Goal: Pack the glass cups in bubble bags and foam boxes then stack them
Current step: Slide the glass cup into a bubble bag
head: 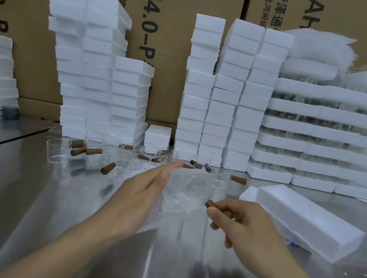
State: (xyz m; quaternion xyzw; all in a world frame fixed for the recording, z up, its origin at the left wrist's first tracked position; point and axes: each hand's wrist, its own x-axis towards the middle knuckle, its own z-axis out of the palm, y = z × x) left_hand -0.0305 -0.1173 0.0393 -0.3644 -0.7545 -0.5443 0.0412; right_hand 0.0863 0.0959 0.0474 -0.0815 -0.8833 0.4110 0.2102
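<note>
Nearest us, our right hand [234,220] curls round the brown handle [210,204] of a glass cup [179,201], which sits inside the bubble bag [185,182]. Our left hand [143,192] lies against the bag's left edge, fingers straight. Beyond the bag, loose cups [58,151] stand on the bench [27,187]. Right of the bag lies a long foam box [308,219].

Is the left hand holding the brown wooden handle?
No, the right hand pinches the brown wooden handle, while the left hand lies straight-fingered against the clear plastic bubble bag.
</note>
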